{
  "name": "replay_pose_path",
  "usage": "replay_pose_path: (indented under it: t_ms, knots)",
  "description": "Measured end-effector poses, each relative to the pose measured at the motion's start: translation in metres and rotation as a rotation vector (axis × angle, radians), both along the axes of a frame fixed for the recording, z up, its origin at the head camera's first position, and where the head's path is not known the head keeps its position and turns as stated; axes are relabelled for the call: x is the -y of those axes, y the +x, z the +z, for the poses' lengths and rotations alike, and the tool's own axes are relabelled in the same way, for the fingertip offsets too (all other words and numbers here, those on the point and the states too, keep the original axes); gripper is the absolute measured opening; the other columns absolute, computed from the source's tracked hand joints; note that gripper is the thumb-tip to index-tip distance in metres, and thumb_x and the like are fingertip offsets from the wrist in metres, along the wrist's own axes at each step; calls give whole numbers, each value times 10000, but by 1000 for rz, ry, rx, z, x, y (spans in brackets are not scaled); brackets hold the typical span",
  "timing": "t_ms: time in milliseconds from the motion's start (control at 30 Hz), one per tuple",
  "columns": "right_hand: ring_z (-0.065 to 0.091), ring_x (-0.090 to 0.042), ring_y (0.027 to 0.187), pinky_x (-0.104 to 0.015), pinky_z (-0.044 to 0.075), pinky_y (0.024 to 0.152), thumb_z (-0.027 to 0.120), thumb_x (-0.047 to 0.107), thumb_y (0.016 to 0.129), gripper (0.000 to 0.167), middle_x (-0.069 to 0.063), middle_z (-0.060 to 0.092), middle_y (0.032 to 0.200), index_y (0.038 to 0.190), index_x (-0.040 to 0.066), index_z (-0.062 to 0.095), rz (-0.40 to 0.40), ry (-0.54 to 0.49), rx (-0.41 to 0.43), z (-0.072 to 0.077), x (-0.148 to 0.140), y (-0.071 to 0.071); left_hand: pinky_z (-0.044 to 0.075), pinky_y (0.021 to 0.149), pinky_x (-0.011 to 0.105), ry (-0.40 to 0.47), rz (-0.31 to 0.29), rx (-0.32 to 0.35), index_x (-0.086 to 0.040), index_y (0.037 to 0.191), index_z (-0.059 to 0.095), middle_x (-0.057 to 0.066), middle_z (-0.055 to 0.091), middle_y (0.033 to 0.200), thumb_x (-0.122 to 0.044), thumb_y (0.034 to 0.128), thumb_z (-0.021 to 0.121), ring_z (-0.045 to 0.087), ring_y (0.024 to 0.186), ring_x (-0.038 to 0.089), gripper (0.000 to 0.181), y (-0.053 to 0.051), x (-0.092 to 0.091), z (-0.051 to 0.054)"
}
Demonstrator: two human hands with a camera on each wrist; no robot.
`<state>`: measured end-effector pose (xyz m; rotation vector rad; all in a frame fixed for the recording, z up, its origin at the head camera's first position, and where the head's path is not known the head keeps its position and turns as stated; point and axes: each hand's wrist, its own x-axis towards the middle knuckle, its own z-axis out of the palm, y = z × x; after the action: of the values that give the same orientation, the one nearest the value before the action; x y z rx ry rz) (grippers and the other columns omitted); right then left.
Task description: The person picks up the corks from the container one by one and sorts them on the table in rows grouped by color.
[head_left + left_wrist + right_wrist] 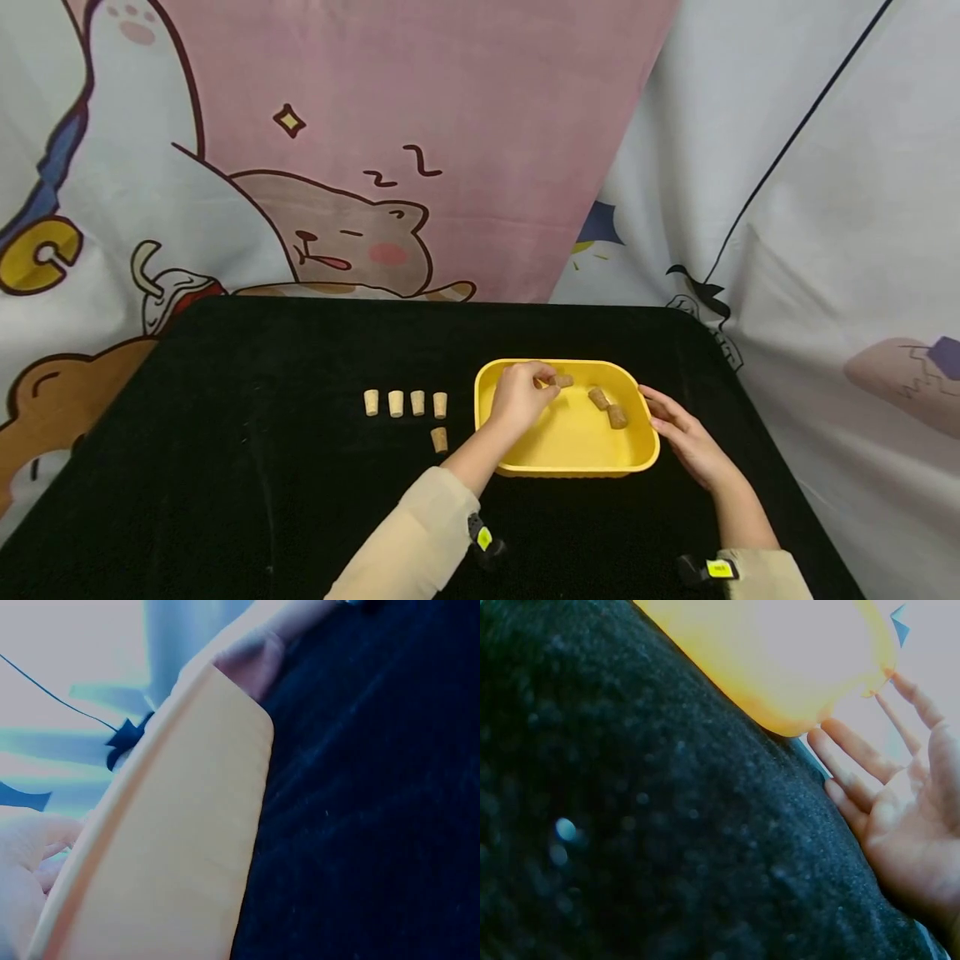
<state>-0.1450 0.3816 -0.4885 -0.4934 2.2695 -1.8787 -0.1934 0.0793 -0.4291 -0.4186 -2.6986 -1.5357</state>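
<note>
A yellow plastic tray (570, 454) stands on the black cloth. My left hand (521, 392) reaches over its left side and pinches a cork (562, 381) near the tray's back wall. Two other corks, one upper (598, 398) and one lower (617, 417), lie in the right part of the tray. My right hand (693, 446) touches the tray's right side with its fingers fairly straight; the right wrist view shows the fingertips (889, 673) at the rim. In the left wrist view the tray wall hides most of the left fingers and the cork.
Left of the tray, several corks (395, 403) stand in a row on the black-covered table (187, 467), and a single cork (439, 439) stands in front of the row's right end. A printed cloth (487, 100) hangs behind the table.
</note>
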Motion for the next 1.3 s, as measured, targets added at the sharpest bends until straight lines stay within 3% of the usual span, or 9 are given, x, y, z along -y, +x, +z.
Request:
replay_pose_path:
  t_ms: [233,533,900,1067,1300]
  knots:
    - [480,-57,1208,-199,394,944,353,82,1035,466,120,473,1357,1481,4,246,-5,0,5,0,1,1,470,735,229,151,-7,-7,-86,1049,724,-71,662,927,-135,864,724,590,881,159,192,11,7,10]
    - [475,-51,1212,-202,394,943,353,91,1036,468,119,462,1364,1484,13,245,-11,5,14,1,0,1,495,700,250,325,-10,-84,-105,1057,719,-62,670,971,-159,874,716,610,895,211,191,28,27,34]
    - [481,-59,1210,-208,399,944,344,86,1037,467,120,468,1362,1486,16,238,-2,-7,14,0,0,1,515,705,323,371,-35,-195,-108,1062,727,-26,670,993,-143,867,721,578,832,187,198,42,59,64]
    - [487,-62,1205,-210,402,941,347,84,1037,464,117,469,1362,1486,22,246,-8,0,14,-1,0,0,489,660,288,382,-64,-216,-104,1049,737,-29,670,979,-105,854,729,549,787,214,195,43,77,65]
    - [486,-70,1209,-217,399,946,340,67,1032,469,118,473,1361,1488,17,237,5,-20,13,0,-1,0,464,605,253,296,-97,-122,-111,1051,737,3,648,984,-89,853,724,521,730,168,199,46,106,51]
